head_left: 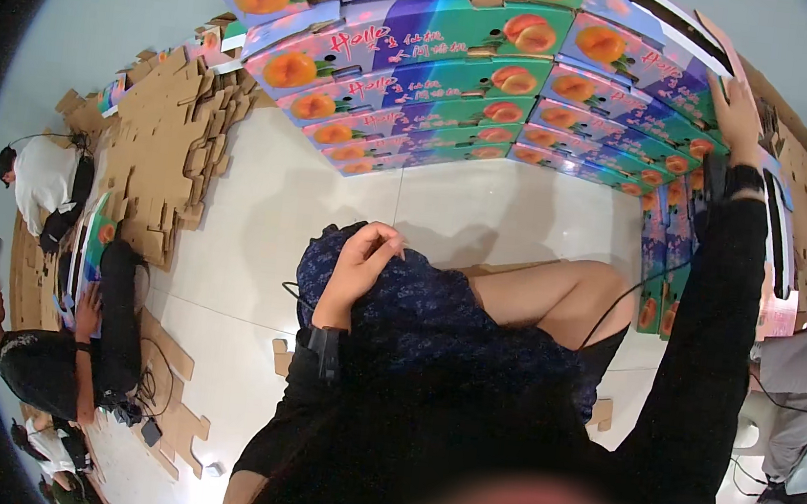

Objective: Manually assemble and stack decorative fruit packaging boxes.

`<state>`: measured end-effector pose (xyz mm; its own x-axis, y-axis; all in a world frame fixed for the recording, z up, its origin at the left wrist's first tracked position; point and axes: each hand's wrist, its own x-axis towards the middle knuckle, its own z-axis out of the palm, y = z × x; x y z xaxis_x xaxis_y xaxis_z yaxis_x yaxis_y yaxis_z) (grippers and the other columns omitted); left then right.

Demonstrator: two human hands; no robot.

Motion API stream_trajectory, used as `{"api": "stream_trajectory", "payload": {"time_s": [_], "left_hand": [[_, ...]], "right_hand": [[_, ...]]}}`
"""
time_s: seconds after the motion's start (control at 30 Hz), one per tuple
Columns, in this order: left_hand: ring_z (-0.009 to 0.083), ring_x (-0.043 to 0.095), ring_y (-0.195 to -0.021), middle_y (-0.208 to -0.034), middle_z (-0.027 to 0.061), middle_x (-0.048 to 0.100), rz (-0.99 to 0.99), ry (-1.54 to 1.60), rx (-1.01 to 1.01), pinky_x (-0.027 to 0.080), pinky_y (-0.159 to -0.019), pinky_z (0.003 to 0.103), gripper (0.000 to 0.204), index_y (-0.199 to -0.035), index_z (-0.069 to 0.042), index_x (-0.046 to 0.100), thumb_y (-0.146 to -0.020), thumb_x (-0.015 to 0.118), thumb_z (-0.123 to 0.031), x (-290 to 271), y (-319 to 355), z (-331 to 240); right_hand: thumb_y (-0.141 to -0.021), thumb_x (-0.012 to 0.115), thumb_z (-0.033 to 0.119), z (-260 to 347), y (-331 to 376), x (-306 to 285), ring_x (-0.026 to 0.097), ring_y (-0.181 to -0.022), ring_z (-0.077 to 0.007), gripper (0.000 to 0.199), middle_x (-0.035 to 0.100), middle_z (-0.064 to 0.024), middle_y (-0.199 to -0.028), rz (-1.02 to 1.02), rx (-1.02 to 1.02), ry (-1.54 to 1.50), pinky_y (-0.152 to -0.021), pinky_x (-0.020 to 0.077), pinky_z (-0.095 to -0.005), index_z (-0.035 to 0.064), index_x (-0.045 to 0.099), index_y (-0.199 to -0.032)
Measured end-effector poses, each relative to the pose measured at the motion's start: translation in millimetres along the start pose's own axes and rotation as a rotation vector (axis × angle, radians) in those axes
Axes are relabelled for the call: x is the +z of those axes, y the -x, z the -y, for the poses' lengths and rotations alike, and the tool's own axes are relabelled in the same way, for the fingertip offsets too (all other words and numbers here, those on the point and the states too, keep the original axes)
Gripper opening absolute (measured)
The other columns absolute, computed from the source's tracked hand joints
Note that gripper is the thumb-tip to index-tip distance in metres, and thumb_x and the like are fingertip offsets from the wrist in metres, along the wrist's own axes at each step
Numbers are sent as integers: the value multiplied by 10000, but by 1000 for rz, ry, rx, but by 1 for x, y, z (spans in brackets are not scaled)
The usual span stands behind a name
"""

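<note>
My right arm stretches out to the far right, and my right hand [736, 112] lies with its fingers extended against the top box [654, 67] of the right-hand stack. That carton is purple, pink and green, with peaches printed on its side. Above my knee and patterned dark blue skirt [399, 291], my left hand [367, 256] is held with its fingers curled in; nothing shows in it. Left of that stack and touching it stands another stack of the same peach cartons [414, 56]. Dark bands circle both wrists.
Flattened brown cardboard [154, 147] is piled at the left, with more cardboard [796, 190] behind the right stack. Co-workers sit at the left, one handling a carton [89, 249]; another person's grey trousers [797, 392] show at the right. Cables [150, 373] lie on the pale tiled floor [262, 198].
</note>
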<state>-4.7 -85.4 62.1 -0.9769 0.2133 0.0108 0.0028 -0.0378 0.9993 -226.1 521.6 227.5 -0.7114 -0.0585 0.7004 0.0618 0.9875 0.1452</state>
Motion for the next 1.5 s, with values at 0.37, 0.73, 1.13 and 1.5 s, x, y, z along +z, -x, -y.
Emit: {"api": "stream_trajectory", "payload": {"time_s": [0.37, 0.73, 1.13, 1.5], "left_hand": [[86, 544, -784, -831, 0, 580, -33, -49, -24, 443, -740, 230, 75, -942, -18, 581, -928, 561, -89, 2, -3, 1], [92, 545, -782, -824, 7, 581, -50, -61, -16, 441, -750, 234, 110, -939, -10, 578, -935, 549, -116, -1, -1, 2], [103, 553, -788, -830, 15, 589, -4, 50, 68, 448, -757, 246, 81, -931, -14, 570, -934, 544, -91, -7, 10, 6], [119, 572, -726, -776, 35, 608, 9, -245, 190, 449, -680, 252, 86, -873, -4, 609, -882, 607, -89, 4, 26, -9]], "right_hand": [[-622, 741, 578, 10, 4, -58, 512, -1148, -357, 868, 534, -215, -1220, 266, -87, -146, -944, 420, -431, 11, 510, -1237], [-504, 803, 532, 44, -10, -91, 519, -1143, -379, 1008, 584, -206, -1185, 382, -123, -24, -1006, 373, -439, 66, 472, -1334], [-543, 808, 452, -1, 25, -228, 441, -1201, -380, 947, 530, -173, -1249, 416, 69, 431, -1025, 335, -442, 214, 433, -1379], [-594, 777, 501, -57, 145, -274, 508, -1119, -376, 924, 575, -182, -1153, 184, 530, 748, -929, 408, -425, 212, 411, -1391]]}}
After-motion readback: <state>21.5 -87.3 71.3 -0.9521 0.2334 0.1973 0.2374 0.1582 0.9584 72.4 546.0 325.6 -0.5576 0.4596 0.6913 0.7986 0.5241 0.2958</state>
